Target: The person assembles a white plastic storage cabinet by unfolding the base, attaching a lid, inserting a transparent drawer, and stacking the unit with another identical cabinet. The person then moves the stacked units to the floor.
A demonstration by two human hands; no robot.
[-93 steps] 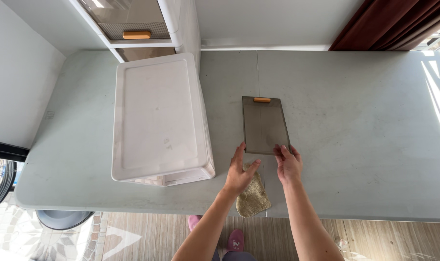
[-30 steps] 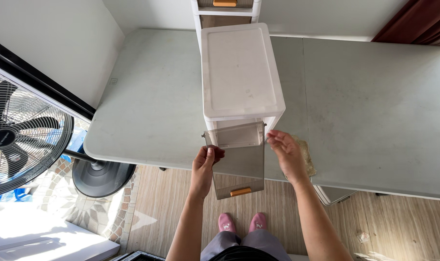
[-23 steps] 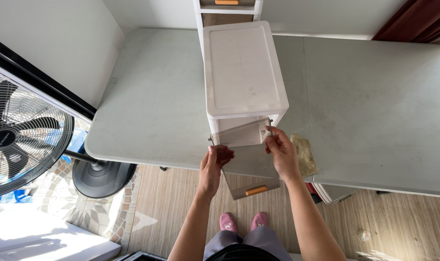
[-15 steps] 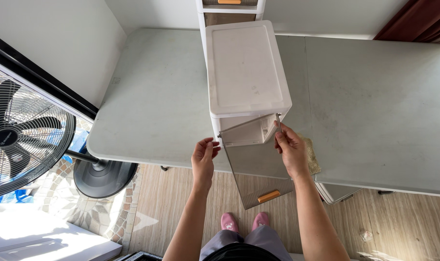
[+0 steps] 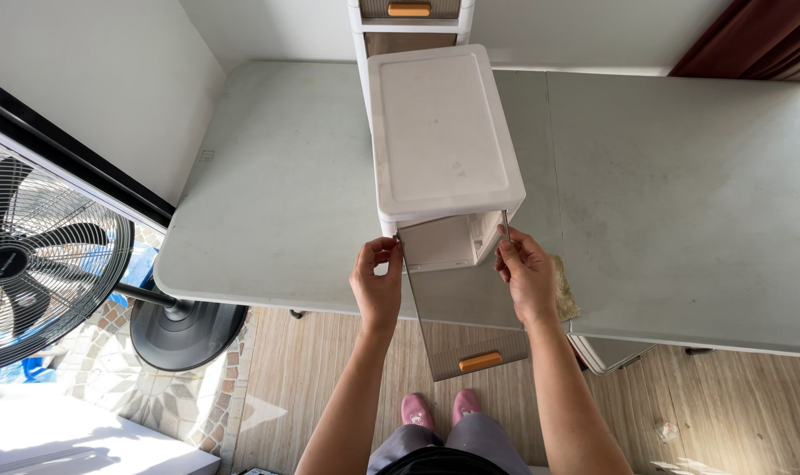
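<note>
Lower centre of frame: a grey translucent panel (image 5: 464, 310) with an orange handle (image 5: 480, 361), hanging down past the table edge, its upper end meeting the open front of a white plastic drawer unit (image 5: 441, 132); pinched at its 2 upper corners, left hand (image 5: 378, 286) closed on the left corner, right hand (image 5: 525, 274) closed on the right corner. Judged light, thin and stiff, smooth enough to slip, likely to flex or crack if twisted; best held as now, by both side edges near the top, thumbs over the face, rather than by the handle alone. Just right of the right hand, at the table edge, a brownish cloth (image 5: 564, 299), partly hidden. Further up, the grey table (image 5: 277, 202) bearing the unit; at top centre, a taller white cabinet (image 5: 410, 18) with another orange handle. Far left, a standing fan (image 5: 48, 264) on tiled floor.

Against 0.5 s ago: left hand then open and off the panel, now gripping its corner; panel then skewed to the right, now hanging straighter; orange handle shifted leftward. Against 3.1 s ago: panel then flat on the table, unit lying on its side.
</note>
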